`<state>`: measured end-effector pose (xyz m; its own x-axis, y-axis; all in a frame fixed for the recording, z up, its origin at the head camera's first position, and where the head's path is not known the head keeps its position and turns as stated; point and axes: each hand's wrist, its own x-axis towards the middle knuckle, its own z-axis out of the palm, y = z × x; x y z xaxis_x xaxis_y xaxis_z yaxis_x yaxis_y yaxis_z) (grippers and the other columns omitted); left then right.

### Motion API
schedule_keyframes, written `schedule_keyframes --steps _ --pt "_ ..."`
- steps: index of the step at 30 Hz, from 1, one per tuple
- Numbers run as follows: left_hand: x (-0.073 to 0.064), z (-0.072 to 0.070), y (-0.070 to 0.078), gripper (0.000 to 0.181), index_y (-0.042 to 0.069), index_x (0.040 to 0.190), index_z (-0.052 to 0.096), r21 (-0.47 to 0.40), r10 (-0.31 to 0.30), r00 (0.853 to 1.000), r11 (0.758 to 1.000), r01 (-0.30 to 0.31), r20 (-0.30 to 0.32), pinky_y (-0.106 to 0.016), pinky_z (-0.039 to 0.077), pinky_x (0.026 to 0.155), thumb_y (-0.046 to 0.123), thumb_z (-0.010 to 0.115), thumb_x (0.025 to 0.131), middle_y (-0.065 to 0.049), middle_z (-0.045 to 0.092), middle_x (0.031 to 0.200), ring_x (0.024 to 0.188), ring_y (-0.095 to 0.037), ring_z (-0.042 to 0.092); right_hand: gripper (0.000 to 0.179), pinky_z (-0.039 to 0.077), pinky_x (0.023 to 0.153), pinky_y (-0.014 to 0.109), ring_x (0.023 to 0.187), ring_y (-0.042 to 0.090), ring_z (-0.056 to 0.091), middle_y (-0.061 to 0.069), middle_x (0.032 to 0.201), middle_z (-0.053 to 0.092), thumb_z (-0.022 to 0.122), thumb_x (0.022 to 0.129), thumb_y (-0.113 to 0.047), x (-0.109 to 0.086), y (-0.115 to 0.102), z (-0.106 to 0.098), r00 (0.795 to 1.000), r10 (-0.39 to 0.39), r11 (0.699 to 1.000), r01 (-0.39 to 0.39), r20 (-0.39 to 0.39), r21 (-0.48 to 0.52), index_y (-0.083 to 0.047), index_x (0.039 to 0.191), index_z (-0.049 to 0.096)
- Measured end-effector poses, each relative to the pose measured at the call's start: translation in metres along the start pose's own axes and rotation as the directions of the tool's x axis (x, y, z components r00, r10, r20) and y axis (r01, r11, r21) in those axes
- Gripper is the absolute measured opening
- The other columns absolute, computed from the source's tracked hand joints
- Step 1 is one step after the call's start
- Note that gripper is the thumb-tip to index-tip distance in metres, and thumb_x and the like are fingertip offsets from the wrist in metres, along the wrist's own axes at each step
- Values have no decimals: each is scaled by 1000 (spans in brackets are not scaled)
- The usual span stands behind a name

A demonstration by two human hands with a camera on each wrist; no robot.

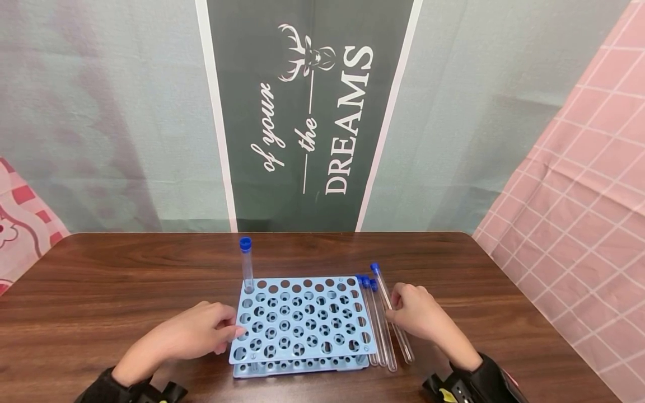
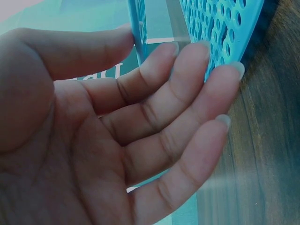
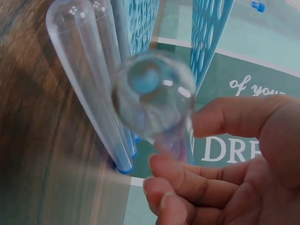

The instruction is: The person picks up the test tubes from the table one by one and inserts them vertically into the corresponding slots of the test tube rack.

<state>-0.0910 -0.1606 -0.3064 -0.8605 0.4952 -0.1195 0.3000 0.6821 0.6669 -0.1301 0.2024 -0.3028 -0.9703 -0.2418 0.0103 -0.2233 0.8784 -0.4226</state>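
Observation:
A light blue two-tier test tube rack (image 1: 297, 358) stands on the table. My left hand (image 1: 206, 330) holds its left edge: in the left wrist view the thumb lies against the upper plate (image 2: 137, 28), with the index finger on the other side and the remaining fingers loosely curved. My right hand (image 1: 418, 310) pinches a clear test tube (image 1: 401, 338) between thumb and fingers, right of the rack. Its blue cap points away; its rounded bottom (image 3: 152, 93) faces the right wrist camera. One blue-capped tube (image 1: 247, 266) stands upright in the rack's back left corner hole.
Three more capped test tubes (image 1: 381, 341) lie side by side along the rack's right edge, close to the held one. The brown wooden table (image 1: 126, 280) ends at a printed curtain (image 1: 312, 212) behind. Pink checked cloth (image 1: 569, 240) hangs on the right.

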Motion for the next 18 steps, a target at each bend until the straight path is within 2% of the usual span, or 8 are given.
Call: schedule_keyframes --steps 18 --pt "0 0 0 30 13 65 51 2 -5 1000 1000 5 1 -23 34 46 28 58 89 8 47 53 47 -5 41 16 32 48 27 49 11 39 -2 55 43 65 71 -6 -2 -5 -2 1000 -21 999 21 -3 42 -8 71 49"
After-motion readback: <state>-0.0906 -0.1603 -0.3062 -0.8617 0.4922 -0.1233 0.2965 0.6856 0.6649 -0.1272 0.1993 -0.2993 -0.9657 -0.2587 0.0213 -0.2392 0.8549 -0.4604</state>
